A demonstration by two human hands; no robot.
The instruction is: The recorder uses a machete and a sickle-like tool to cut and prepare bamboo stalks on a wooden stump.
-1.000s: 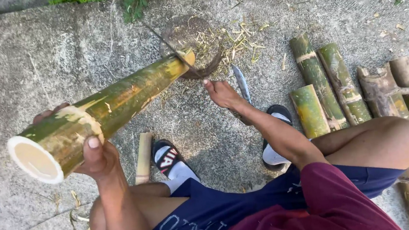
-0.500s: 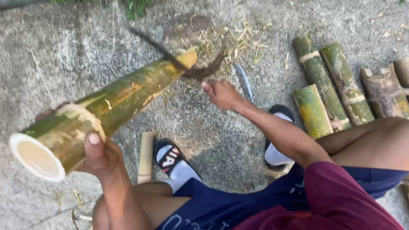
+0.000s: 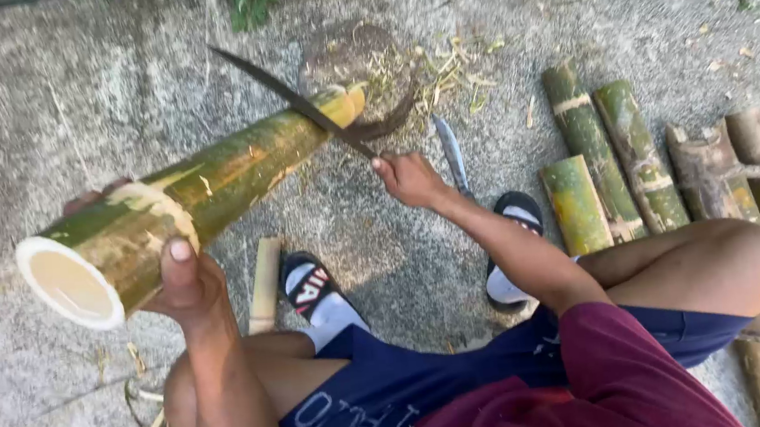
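Note:
A thick green bamboo pole (image 3: pixel 210 188) slants across the concrete, its hollow cut end raised toward me at the left and its far end resting on the ground. My left hand (image 3: pixel 184 281) grips the pole near the raised end, thumb over the top. My right hand (image 3: pixel 409 178) holds the handle of a long dark blade (image 3: pixel 280 88), whose edge lies against the pole just short of its far end.
Several cut bamboo pieces (image 3: pixel 621 158) lie side by side at the right. A second knife (image 3: pixel 451 153) lies on the concrete beside my right hand. A short bamboo strip (image 3: pixel 266 285) lies by my left sandal. Shavings litter the ground near the pole's tip, grass runs along the top.
The blade has come down from a raised position onto the pole near its far end. My left hand keeps its hold on the raised end.

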